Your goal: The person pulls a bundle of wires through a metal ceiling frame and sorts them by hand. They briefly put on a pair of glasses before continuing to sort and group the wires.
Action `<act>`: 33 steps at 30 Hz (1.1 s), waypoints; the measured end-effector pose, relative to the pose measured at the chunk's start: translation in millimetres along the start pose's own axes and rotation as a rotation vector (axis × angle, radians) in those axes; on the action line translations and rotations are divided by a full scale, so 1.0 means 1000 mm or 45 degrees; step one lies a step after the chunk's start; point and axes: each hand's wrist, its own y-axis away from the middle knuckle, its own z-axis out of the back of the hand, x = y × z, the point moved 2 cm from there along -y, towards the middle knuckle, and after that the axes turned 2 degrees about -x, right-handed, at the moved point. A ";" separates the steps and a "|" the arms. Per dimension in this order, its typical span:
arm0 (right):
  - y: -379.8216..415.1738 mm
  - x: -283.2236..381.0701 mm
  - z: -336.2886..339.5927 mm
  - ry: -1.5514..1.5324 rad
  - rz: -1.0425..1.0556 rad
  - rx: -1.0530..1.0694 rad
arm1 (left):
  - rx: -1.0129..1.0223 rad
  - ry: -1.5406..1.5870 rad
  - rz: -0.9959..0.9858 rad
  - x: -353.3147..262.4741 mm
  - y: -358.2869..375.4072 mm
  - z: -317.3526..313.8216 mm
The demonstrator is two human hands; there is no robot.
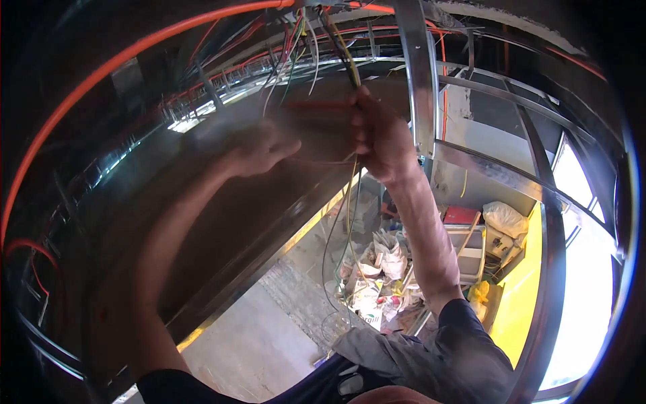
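Observation:
My right hand [382, 138] is closed around a bundle of wires [344, 57] that comes down from the ceiling at the top centre. Below that hand, thin loose wires [347, 222] dangle toward the floor. To its left, my left hand [266, 149] is raised and blurred; its fingers are curled together, and a thin wire seems to run between the two hands. Above my left hand, several loose coloured wires [293, 50] hang from the same ceiling point.
An orange conduit [128, 57] curves across the upper left. A metal stud [420, 74] stands right of my right hand, with more framing [498, 172] beyond. Far below lie white sacks [390, 256], a yellow panel [521, 289] and the concrete floor [249, 343].

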 end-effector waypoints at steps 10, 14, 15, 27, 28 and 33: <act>-0.007 0.006 -0.013 -0.077 0.098 0.070 | -0.056 0.815 -0.306 -0.075 -0.011 -0.004; -0.003 0.013 -0.015 0.010 0.109 -0.076 | 0.242 1.049 0.067 -0.102 -0.006 0.004; -0.004 0.013 -0.015 0.021 0.109 -0.055 | 0.231 1.129 0.089 -0.104 -0.005 0.005; -0.025 0.003 -0.031 -0.040 0.045 -0.068 | -0.402 0.941 -0.014 -0.098 0.010 -0.024; -0.032 0.004 -0.038 -0.028 0.045 -0.120 | -0.456 0.840 0.008 -0.103 0.012 -0.008; -0.048 0.031 -0.048 0.079 0.161 -0.052 | -0.412 1.090 -0.108 -0.109 -0.008 0.003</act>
